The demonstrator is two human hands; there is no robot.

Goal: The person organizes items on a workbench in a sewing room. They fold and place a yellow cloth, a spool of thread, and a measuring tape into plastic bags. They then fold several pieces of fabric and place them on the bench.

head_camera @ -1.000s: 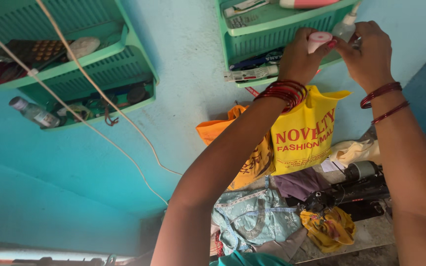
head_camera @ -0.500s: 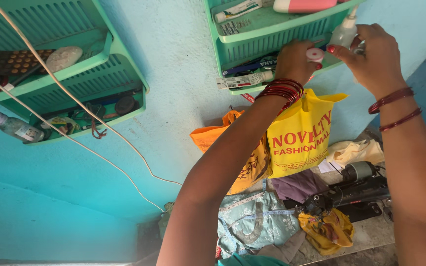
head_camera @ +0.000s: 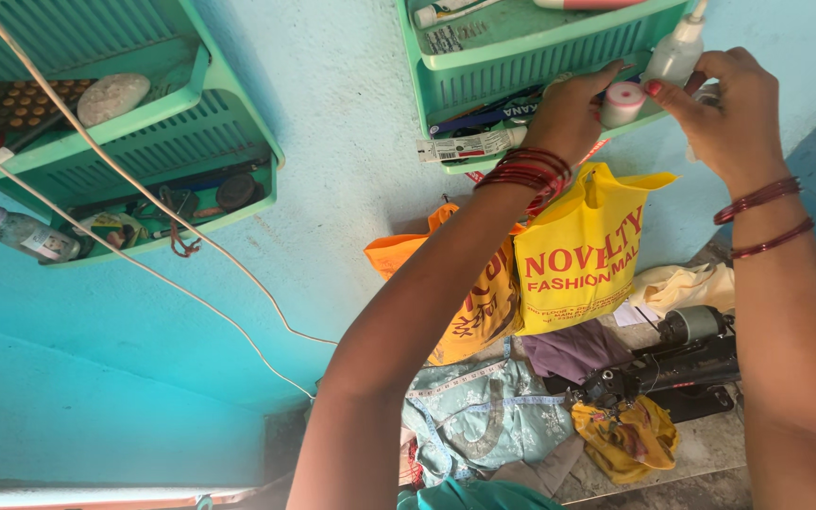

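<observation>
Both my arms reach up to a green plastic wall shelf (head_camera: 521,80) on a blue wall. My left hand (head_camera: 569,113) grips a small white spool with a pink band (head_camera: 623,102) at the shelf's lower tier. My right hand (head_camera: 734,113) is just to the right of the spool, fingers curled close to it and to a small white bottle (head_camera: 674,52) standing on the shelf; whether it pinches thread is too small to tell. Red bangles ring both wrists.
A second green shelf (head_camera: 158,142) at left holds a stone, a clear bottle (head_camera: 21,234) and small clutter. White cords cross the wall. Yellow (head_camera: 583,250) and orange bags hang below the shelf. A black sewing machine (head_camera: 677,364) and cloth pieces lie lower right.
The view has shifted so the shelves sit higher and further left in frame. My hands stay together at the spool, slightly lower on the shelf's front edge.
</observation>
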